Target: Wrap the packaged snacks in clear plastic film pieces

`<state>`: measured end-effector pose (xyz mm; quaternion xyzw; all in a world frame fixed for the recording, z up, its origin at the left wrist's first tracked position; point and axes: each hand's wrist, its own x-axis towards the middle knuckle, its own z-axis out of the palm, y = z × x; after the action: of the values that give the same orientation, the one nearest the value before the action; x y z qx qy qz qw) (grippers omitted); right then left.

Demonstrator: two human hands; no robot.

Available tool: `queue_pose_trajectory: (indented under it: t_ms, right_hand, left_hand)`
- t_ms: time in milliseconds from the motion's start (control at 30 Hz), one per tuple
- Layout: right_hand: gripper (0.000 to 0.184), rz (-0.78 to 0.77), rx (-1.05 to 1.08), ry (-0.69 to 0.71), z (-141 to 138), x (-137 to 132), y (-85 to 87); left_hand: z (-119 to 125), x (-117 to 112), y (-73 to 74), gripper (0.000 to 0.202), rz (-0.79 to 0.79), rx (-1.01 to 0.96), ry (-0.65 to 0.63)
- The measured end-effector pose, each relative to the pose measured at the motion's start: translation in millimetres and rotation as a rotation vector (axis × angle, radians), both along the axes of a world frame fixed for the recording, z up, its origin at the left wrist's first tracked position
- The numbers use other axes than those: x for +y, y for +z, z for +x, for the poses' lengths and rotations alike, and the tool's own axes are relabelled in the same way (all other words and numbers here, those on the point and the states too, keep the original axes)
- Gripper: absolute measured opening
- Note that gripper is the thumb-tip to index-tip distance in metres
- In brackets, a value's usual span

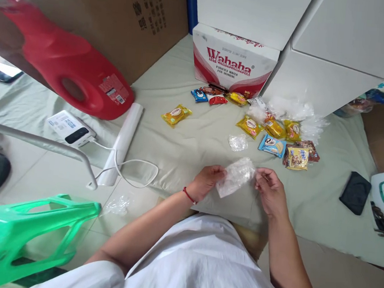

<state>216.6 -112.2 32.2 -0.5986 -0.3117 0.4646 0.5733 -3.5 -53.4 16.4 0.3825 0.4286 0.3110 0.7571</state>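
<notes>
A crinkled clear plastic bag [236,177] is stretched between my two hands above the front of the cloth-covered surface. My left hand [205,181], with a red string bracelet on its wrist, pinches the bag's left edge. At the opposite upper corner, the fingers of my right hand [271,190] are closed on the plastic. Just beyond the bag lies another folded clear plastic piece [238,143]. Past it are yellow snack packets [250,126], a light blue snack packet [272,145] and a yellow-and-brown packet [297,158]. One yellow packet [176,115] lies apart on the left.
A Wahaba-style red-and-white water carton, printed Wahaha [234,62], stands at the back. Loose clear bags [292,109] are heaped right of it. To the left are a red jug [73,69], a white power bank with cable [69,127] and a green stool [27,232]. A black phone-like object [355,192] lies right.
</notes>
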Motion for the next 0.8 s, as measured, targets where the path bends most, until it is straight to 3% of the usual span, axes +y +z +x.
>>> queue_pose_trajectory:
  t_ms: [67, 133, 233, 300, 400, 567, 700, 800]
  right_hand:
    - [0.039, 0.007, -0.05, -0.106, -6, -2, 0.4]
    - [0.041, -0.031, 0.011, -0.051, -18, -5, 3.4]
    - [0.045, -0.086, 0.099, 0.132, -41, -5, 7.5]
    - [0.041, -0.057, 0.077, 0.17, -53, -1, 7.2]
    - [0.033, -0.017, 0.036, 0.188, -61, 7, 3.5]
    - [0.031, -0.034, 0.013, 0.243, -60, 9, 0.8]
    - [0.033, -0.04, 0.075, 0.108, -42, 5, 5.6]
    - [0.038, -0.095, 0.117, 0.035, -18, 0, 10.6]
  left_hand:
    - [1, -7, 0.6, 0.027, 0.253, 0.206, 0.136]
    - [4, -15, 1.7, 0.017, 0.489, 0.385, 0.18]
    - [8, -26, 4.2, 0.012, 0.749, 0.482, 0.11]
    - [10, -32, 6.0, 0.012, 0.803, 0.438, 0.039]
    - [11, -34, 7.7, 0.021, 0.685, 0.298, 0.01]
    - [11, -25, 2.8, 0.032, 0.398, 0.238, 0.115]
    - [2, -13, -2.0, 0.036, 0.202, 0.11, 0.225]
    - [-17, -2, -1.3, 0.04, 0.103, 0.045, 0.179]
